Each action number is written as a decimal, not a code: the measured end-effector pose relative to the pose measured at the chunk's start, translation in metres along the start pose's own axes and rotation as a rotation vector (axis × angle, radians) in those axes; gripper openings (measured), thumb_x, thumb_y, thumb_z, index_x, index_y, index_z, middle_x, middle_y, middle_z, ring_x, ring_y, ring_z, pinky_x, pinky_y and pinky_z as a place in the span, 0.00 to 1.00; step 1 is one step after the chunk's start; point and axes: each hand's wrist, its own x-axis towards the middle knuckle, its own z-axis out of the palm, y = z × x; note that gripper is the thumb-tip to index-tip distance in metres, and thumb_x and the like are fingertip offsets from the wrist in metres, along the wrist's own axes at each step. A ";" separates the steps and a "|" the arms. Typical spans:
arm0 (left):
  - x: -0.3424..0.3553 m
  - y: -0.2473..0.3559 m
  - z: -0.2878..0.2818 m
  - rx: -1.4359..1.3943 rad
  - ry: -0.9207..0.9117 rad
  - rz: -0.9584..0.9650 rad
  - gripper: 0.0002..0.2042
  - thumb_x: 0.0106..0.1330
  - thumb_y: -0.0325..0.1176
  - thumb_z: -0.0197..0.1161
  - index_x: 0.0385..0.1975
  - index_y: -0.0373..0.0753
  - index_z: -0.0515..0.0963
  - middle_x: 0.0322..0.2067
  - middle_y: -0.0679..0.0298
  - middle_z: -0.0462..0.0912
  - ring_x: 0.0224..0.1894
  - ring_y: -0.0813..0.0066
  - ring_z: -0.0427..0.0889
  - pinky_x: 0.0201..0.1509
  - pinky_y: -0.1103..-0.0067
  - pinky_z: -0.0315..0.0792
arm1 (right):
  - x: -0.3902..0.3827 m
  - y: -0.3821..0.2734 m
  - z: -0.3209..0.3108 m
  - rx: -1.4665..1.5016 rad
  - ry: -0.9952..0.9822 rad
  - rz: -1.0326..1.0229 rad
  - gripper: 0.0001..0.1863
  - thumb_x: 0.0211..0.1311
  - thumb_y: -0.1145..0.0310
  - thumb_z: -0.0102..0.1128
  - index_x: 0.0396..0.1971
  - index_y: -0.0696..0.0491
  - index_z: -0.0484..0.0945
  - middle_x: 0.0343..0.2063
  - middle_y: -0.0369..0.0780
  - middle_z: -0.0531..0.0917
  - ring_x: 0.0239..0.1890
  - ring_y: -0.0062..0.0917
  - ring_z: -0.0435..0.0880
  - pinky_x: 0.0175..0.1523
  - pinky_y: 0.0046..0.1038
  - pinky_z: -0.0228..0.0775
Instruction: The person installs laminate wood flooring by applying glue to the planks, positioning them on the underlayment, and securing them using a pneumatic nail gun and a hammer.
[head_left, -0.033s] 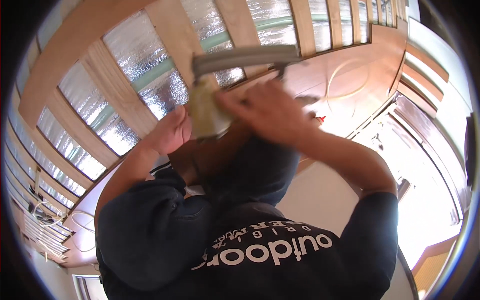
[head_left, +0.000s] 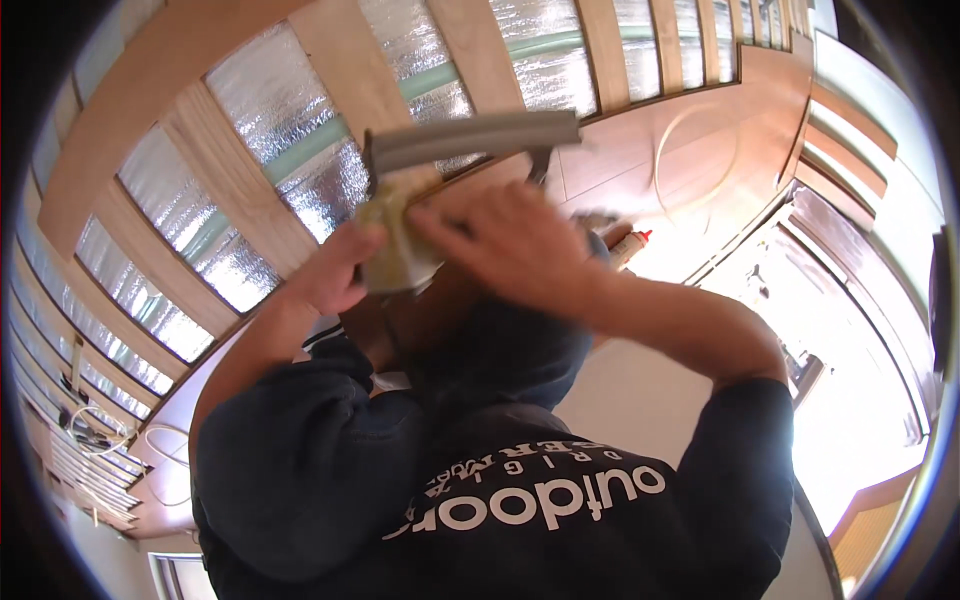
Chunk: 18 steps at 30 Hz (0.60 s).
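A hand tool [head_left: 392, 236] with a pale, yellow-stained body is held over my knees, and motion blur hides its exact kind. Along its far side runs a long grey bar [head_left: 470, 140], joined by a dark bracket at the right end. My left hand [head_left: 338, 268] is closed against the body's left side, thumb and fingers at its edge. From the right, my right hand [head_left: 510, 240] curls around the tool's middle, its fingers partly blurred. Close to my right wrist is a pale bottle with a red tip [head_left: 632, 248], partly hidden behind the forearm.
Ahead, wooden battens [head_left: 235, 180] lie over silvery foil sheeting [head_left: 270, 95] with a pale green pipe [head_left: 310, 145]. Brown boards [head_left: 620, 165] border them, with a loop of thin cream hose [head_left: 662, 165] on top. A bright opening lies at the right.
The tool has shifted a little left and toward me, with my right hand moving along. My left hand now meets its side. More of the red-tipped bottle shows.
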 end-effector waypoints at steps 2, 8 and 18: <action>-0.022 -0.006 -0.002 0.056 0.079 -0.082 0.34 0.69 0.47 0.69 0.69 0.38 0.65 0.58 0.58 0.79 0.63 0.65 0.77 0.70 0.67 0.70 | -0.003 -0.021 0.005 0.027 -0.009 0.021 0.27 0.57 0.66 0.68 0.59 0.45 0.77 0.32 0.37 0.83 0.37 0.32 0.85 0.44 0.36 0.77; -0.109 -0.047 -0.010 0.017 0.246 -0.348 0.42 0.56 0.41 0.76 0.70 0.35 0.64 0.58 0.57 0.79 0.59 0.65 0.79 0.66 0.70 0.71 | -0.025 0.119 0.069 0.715 0.273 0.828 0.16 0.67 0.61 0.65 0.47 0.55 0.85 0.38 0.44 0.89 0.37 0.34 0.89 0.44 0.34 0.81; -0.127 -0.062 0.041 0.121 0.323 -0.306 0.47 0.49 0.44 0.79 0.69 0.33 0.65 0.57 0.60 0.78 0.60 0.68 0.76 0.67 0.73 0.67 | -0.044 0.143 0.185 0.546 -0.029 0.757 0.14 0.66 0.58 0.65 0.46 0.49 0.86 0.45 0.42 0.87 0.49 0.40 0.85 0.55 0.39 0.77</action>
